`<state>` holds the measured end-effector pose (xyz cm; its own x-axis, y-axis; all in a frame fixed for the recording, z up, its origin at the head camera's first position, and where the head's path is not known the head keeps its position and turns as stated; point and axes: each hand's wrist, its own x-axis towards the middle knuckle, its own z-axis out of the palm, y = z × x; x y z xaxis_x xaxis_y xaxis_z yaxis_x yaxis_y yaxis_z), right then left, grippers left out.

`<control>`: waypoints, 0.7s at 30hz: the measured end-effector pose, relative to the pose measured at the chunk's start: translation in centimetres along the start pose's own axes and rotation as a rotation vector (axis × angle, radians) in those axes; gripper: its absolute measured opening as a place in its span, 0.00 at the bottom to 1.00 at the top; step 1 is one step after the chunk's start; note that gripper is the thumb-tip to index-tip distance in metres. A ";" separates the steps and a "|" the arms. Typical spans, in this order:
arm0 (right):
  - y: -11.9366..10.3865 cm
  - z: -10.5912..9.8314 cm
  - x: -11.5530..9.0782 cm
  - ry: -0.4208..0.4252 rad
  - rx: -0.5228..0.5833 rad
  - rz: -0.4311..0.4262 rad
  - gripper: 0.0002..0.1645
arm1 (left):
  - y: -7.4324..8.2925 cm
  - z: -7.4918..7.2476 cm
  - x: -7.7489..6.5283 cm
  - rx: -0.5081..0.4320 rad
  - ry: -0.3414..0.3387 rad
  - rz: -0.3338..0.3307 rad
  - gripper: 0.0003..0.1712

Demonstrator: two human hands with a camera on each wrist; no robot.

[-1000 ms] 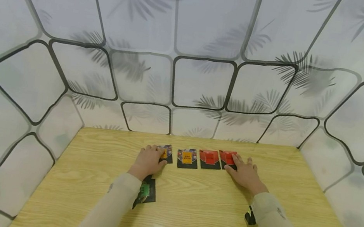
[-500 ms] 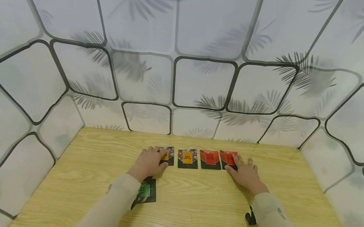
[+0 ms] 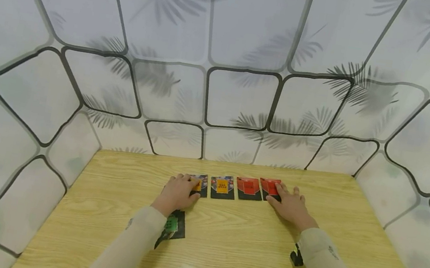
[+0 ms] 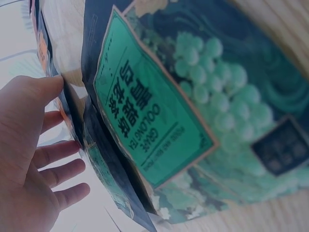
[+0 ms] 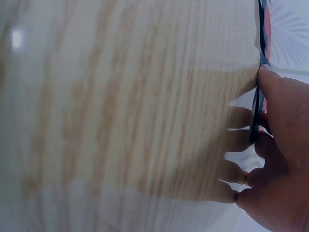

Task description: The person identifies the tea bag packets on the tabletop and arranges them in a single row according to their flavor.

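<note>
Several flat, dark-bottomed packets lie in a row at the far side of the table. My left hand rests with extended fingers on the leftmost orange-labelled packet, partly covering it. Beside that lies another orange-labelled packet, then a red packet. At the row's right end my right hand, fingers spread, touches a second red packet. Below my left wrist is a green-labelled oolong tea packet, partly hidden by the sleeve; the left wrist view shows its grape picture and another green packet behind.
The wood-grain table is enclosed by a patterned white curtain at the back and both sides. A small black object with a yellow-green spot sits by the right cuff.
My left hand and the leftmost orange-labelled packet have slid slightly right, narrowing the gap to the neighbouring packet. The right hand stays at the red packet.
</note>
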<state>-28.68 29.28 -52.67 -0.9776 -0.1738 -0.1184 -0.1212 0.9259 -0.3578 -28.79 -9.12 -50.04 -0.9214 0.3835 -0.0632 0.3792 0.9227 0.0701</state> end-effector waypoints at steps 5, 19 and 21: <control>-0.1 -0.1 -0.1 -0.003 0.007 -0.001 0.49 | -0.1 0.1 0.0 -0.013 -0.005 -0.004 0.33; 0.2 0.0 0.1 -0.002 0.007 -0.005 0.50 | -0.3 0.6 -0.1 -0.041 0.020 0.001 0.33; 0.3 0.0 0.1 -0.003 0.006 -0.007 0.50 | -0.3 0.6 -0.1 -0.043 0.020 0.001 0.33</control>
<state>-28.81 29.49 -52.81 -0.9763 -0.1810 -0.1186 -0.1268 0.9226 -0.3643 -28.78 -9.44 -50.69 -0.9227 0.3831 -0.0429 0.3765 0.9195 0.1130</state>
